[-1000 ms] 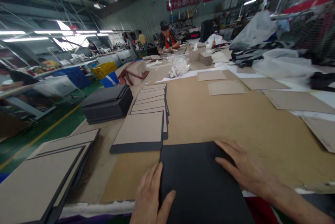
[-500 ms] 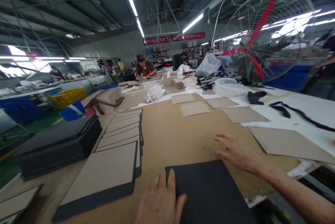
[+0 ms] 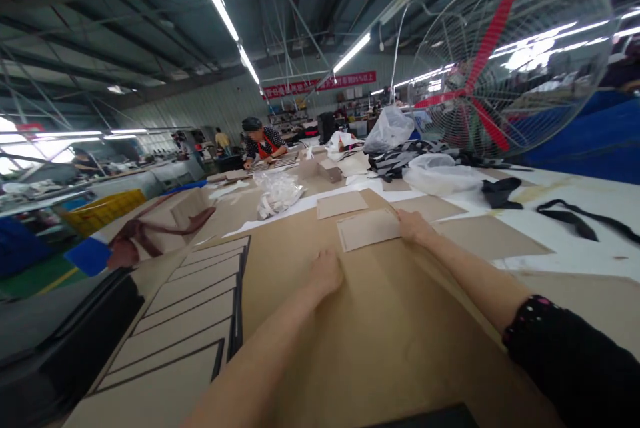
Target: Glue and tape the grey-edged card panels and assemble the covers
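Note:
Both my arms reach far forward over the brown cardboard-covered table. My right hand rests on the right edge of a tan cardboard sheet; its fingers are hidden from here. My left hand lies on the bare tabletop just short of that sheet's near left corner, knuckles toward me, fingers not visible. Another tan sheet lies beyond. The black board's edge shows at the bottom of the picture.
A row of overlapping black-edged tan boards runs along my left. A dark stack sits further left. More tan sheets, plastic bags, black straps and a big red-bladed fan stand right. A person works at the far end.
Both hands left the black board near me and stretched forward to the tan sheet. The camera tilted up and leaned in, so the black board dropped to the bottom edge.

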`<state>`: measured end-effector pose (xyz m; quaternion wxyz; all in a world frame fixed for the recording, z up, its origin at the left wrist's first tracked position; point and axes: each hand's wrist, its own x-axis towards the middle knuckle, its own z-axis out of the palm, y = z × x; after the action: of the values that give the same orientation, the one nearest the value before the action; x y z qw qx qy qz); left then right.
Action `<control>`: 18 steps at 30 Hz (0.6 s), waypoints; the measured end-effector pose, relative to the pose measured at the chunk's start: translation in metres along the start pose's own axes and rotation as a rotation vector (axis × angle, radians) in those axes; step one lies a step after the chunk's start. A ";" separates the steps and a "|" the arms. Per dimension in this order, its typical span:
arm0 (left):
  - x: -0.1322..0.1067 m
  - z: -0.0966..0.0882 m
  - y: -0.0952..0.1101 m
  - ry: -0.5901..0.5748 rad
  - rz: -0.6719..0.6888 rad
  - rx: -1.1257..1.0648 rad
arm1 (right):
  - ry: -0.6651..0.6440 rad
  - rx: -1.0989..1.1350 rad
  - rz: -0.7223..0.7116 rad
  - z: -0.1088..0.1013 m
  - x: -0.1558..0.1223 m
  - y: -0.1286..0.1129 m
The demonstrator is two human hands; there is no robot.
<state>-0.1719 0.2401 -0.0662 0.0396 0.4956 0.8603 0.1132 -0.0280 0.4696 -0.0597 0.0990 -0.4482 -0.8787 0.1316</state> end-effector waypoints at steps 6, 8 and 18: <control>0.036 0.027 -0.003 0.044 -0.008 0.054 | -0.019 -0.092 0.060 0.021 0.029 -0.001; 0.037 0.029 -0.005 0.044 0.019 0.056 | -0.018 -0.101 0.078 0.024 0.031 -0.001; 0.033 0.025 0.021 0.166 0.164 0.143 | -0.032 -0.049 0.095 0.018 0.028 -0.009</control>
<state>-0.1665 0.2829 -0.0840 -0.0765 0.5546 0.8231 0.0952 -0.0562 0.4845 -0.0723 0.0676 -0.4896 -0.8608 0.1216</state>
